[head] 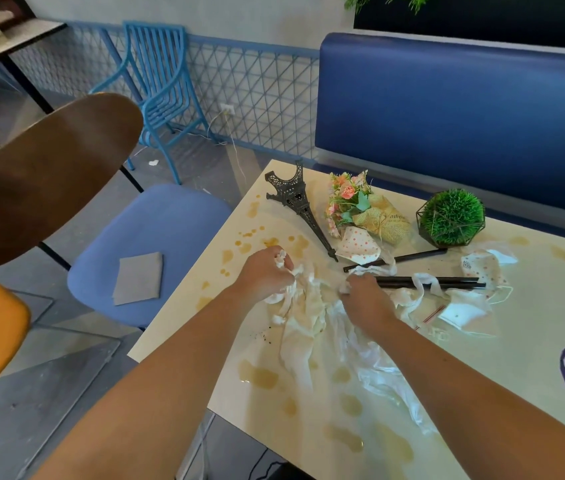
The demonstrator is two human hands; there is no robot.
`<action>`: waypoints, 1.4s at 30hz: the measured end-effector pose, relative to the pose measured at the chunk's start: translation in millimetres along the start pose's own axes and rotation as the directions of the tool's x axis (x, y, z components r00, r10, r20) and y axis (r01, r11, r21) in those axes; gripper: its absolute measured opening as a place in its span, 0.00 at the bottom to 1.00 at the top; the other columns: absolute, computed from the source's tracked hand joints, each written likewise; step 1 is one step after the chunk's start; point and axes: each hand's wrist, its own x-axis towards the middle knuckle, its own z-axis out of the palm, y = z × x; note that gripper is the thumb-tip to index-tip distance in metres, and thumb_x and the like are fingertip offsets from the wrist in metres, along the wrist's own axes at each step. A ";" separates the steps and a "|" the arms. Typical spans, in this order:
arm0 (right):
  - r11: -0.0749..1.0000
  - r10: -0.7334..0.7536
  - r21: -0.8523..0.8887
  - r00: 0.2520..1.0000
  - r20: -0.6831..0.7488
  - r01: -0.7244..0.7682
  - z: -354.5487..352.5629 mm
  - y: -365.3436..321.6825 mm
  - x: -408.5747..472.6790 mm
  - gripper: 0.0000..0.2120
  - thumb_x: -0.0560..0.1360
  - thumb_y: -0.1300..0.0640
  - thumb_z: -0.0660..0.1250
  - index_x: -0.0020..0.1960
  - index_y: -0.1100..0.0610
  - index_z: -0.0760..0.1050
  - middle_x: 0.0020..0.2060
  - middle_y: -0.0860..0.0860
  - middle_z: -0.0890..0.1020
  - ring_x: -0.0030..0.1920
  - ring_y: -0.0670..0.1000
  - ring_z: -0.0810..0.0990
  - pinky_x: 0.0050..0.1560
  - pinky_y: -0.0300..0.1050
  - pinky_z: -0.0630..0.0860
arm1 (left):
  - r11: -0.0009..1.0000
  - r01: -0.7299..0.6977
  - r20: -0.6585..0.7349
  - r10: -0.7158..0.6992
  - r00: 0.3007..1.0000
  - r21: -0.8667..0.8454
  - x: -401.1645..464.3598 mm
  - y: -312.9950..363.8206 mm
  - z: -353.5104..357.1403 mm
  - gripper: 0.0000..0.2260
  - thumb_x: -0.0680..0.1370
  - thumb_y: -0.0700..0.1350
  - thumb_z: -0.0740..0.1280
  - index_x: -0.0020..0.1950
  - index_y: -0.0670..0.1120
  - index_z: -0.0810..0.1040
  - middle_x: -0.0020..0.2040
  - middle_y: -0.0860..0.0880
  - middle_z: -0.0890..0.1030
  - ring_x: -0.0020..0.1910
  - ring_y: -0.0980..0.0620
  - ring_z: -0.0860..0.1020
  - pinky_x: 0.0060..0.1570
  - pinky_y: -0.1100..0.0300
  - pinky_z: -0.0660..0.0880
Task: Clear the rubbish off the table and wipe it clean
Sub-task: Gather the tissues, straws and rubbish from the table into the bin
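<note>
- our left hand (267, 271) is curled around a wad of white tissue (300, 313), fingers bunched into the crumpled paper near the middle of the table (533, 341).
- our right hand (366, 297) is just beside it, fingers curled down and pinching another bit of the same white rubbish; a clear plastic bag (378, 368) trails from under this hand toward the near table edge.
- two black straws (447, 281) lie side by side just beyond the right hand; a third black straw (409, 257) lies behind them.
- spotted paper wrappers (482, 268) and more white scraps lie to the right of the straws.
- brown liquid spills (258, 374) dot the tabletop along its left side and near edge.
- a toppled eiffel tower model (296, 199), a small flower bouquet (360, 206) and a green ball plant (452, 216) sit at the far side.
- a folded grey cloth (139, 278) lies on the blue chair seat (170, 220) left of the table.
</note>
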 end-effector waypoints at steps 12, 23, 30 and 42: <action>0.511 0.261 0.821 0.956 0.133 -0.254 -60.3 -4.1 -5.9 0.14 0.78 0.51 0.61 0.58 0.59 0.73 0.51 0.54 0.74 0.47 0.53 0.73 0.50 0.48 0.71 | 0.987 0.026 0.093 -0.010 0.996 -0.162 1.0 37.9 25.0 0.07 0.79 0.42 0.65 0.52 0.48 0.82 0.52 0.47 0.80 0.49 0.51 0.78 0.37 0.56 0.83; 0.084 0.394 0.996 0.919 0.005 -0.042 -119.1 84.0 -74.9 0.08 0.78 0.58 0.65 0.55 0.59 0.77 0.37 0.52 0.73 0.36 0.52 0.73 0.48 0.50 0.77 | 0.959 -0.275 0.559 0.188 0.808 0.075 -49.5 122.1 126.0 0.19 0.67 0.52 0.80 0.55 0.50 0.83 0.49 0.56 0.81 0.47 0.57 0.80 0.40 0.68 0.78; -0.008 0.442 0.992 0.890 -0.109 0.126 -162.7 164.8 -155.2 0.16 0.78 0.70 0.56 0.61 0.60 0.75 0.43 0.53 0.76 0.38 0.49 0.74 0.43 0.41 0.76 | 0.926 -0.372 0.630 0.251 0.735 0.065 -112.4 176.9 219.8 0.15 0.70 0.53 0.77 0.54 0.51 0.83 0.42 0.52 0.81 0.37 0.58 0.79 0.32 0.66 0.77; 0.026 0.679 0.975 0.712 -0.178 0.220 -195.2 329.8 -306.7 0.10 0.81 0.46 0.59 0.50 0.52 0.73 0.31 0.48 0.68 0.28 0.46 0.65 0.33 0.41 0.63 | 0.905 -0.421 0.714 0.333 0.617 -0.059 -237.0 242.5 390.0 0.08 0.76 0.49 0.71 0.49 0.46 0.83 0.42 0.50 0.83 0.41 0.53 0.79 0.30 0.65 0.76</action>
